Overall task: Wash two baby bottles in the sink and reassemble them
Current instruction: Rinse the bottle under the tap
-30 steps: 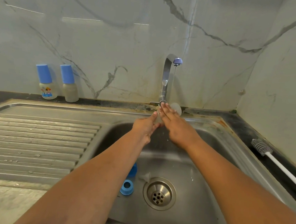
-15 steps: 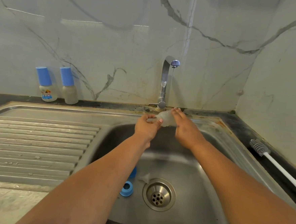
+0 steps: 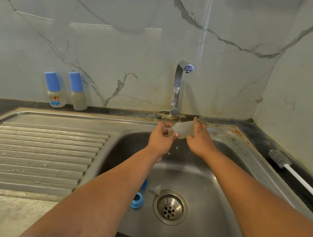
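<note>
Overhead, marbled wall; steel sink (image 3: pixel 220 206), tap (image 3: pixel 178 86) running; both hands' fingers hold bottle (image 3: pixel 183 129).

The left forearm hides most of a blue cap (image 3: pixel 144 184); the brush handle (image 3: pixel 303 183) runs off-frame.

Ring (image 3: pixel 136 200) in sink (image 3: pixel 220 206), left of drain (image 3: pixel 170 207).

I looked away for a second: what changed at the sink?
The clear plastic bottle body now lies sideways under the tap stream, left hand pinching its neck, right hand at its base; earlier the hands covered it. Blue screw ring stayed put.
</note>
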Action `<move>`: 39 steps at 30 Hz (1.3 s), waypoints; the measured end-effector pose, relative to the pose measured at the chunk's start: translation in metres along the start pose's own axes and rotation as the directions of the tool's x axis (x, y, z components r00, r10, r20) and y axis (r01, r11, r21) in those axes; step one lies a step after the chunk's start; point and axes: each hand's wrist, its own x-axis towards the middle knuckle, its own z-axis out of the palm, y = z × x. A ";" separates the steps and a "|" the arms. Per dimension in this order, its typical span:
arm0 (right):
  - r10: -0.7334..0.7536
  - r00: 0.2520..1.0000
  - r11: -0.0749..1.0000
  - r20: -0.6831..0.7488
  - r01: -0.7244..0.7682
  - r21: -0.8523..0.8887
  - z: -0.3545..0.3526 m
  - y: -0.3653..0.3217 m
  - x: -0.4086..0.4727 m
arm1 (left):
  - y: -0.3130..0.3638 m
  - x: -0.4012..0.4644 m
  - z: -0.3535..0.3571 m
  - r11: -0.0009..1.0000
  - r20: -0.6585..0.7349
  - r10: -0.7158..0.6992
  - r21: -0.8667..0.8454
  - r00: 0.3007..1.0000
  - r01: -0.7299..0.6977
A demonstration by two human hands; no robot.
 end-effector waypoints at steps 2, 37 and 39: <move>0.009 0.996 0.993 -0.089 0.001 0.116 -0.001 -0.010 0.003 | 0.002 0.000 0.001 0.984 0.026 -0.093 -0.148 0.995 0.096; -0.352 0.911 0.862 0.217 0.405 -0.305 0.003 -0.021 -0.011 | -0.002 0.007 -0.008 0.996 -0.010 -0.039 0.083 0.999 0.040; -0.323 0.930 0.896 0.175 0.360 -0.259 0.004 -0.021 -0.007 | -0.003 0.006 -0.011 0.995 -0.030 -0.025 0.100 0.999 0.027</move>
